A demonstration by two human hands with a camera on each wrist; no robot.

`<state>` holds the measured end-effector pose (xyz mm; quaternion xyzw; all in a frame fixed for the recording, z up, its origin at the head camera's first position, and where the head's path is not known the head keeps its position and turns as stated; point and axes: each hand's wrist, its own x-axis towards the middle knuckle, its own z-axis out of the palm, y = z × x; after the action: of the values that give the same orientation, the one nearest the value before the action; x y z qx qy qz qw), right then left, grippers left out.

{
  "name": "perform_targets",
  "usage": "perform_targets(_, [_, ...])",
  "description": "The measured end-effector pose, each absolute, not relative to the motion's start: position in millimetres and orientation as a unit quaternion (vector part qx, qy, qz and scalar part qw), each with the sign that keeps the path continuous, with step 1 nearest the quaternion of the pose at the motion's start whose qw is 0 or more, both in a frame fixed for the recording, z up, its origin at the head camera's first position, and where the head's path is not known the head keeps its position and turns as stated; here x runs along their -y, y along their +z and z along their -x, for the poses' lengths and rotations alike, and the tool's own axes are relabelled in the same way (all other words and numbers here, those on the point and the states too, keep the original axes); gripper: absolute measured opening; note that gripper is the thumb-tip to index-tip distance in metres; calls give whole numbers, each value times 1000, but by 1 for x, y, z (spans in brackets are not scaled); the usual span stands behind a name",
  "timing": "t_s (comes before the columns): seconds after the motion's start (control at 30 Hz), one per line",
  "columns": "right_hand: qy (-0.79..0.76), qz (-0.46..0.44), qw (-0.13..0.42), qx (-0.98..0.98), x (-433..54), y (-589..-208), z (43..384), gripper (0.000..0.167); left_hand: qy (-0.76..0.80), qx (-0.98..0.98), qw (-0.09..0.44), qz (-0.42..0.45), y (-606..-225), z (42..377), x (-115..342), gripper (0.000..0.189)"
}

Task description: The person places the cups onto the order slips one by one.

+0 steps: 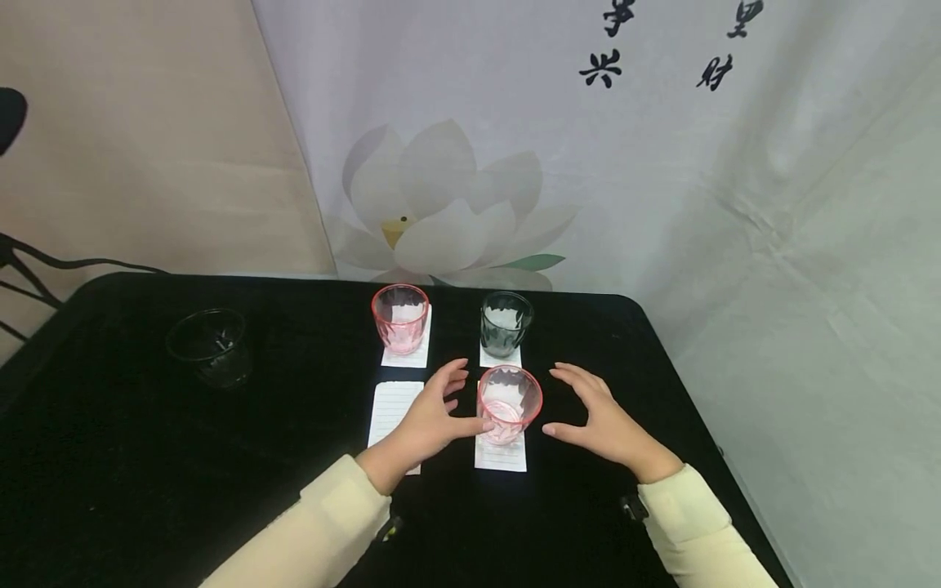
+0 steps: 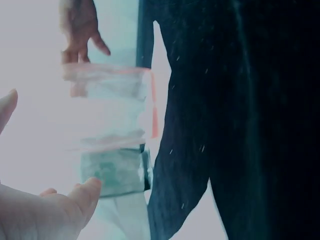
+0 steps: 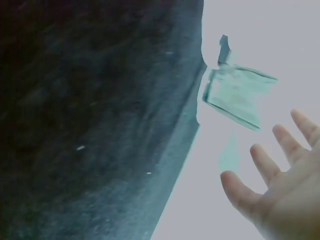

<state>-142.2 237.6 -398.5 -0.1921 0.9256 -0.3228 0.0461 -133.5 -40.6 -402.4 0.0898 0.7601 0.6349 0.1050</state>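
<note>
A pink-rimmed glass (image 1: 509, 405) stands upright on a lined white paper slip at the front right. On its left is my left hand (image 1: 434, 412), thumb and fingers spread, the thumb tip overlapping the glass's edge in the head view; whether it touches I cannot tell. My right hand (image 1: 599, 416) hovers on the other side, apart from the glass, fingers spread and slightly bent. In the right wrist view that hand (image 3: 280, 185) holds nothing. Behind stand a dark grey-green glass (image 1: 506, 324) and another pink-rimmed glass (image 1: 400, 320), each on a slip.
A lined paper slip (image 1: 393, 412) lies partly under my left forearm, with no glass on it. Farther left on the black-covered table (image 1: 147, 457) is a dark clear glass (image 1: 213, 347), tilted-looking. A printed curtain (image 1: 625, 180) hangs behind the table's far edge.
</note>
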Motion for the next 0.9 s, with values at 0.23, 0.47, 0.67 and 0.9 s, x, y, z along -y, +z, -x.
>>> perform_targets(0.23, [-361, 189, 27, -913, -234, -382, 135, 76, 645, -755, 89, -73, -395, 133, 61, 90])
perform_targets(0.47, [-381, 198, -4, -903, -225, -375, 134, 74, 648, -756, 72, -59, -385, 130, 78, 86])
perform_targets(0.67, [-403, 210, -21, -890, -214, -367, 131, 76, 647, -759, 56, -49, -380, 129, 91, 87])
perform_targets(0.9, [-404, 218, -29, -888, -203, -360, 133, 77, 641, -766, 38, -32, -381, 130, 111, 88])
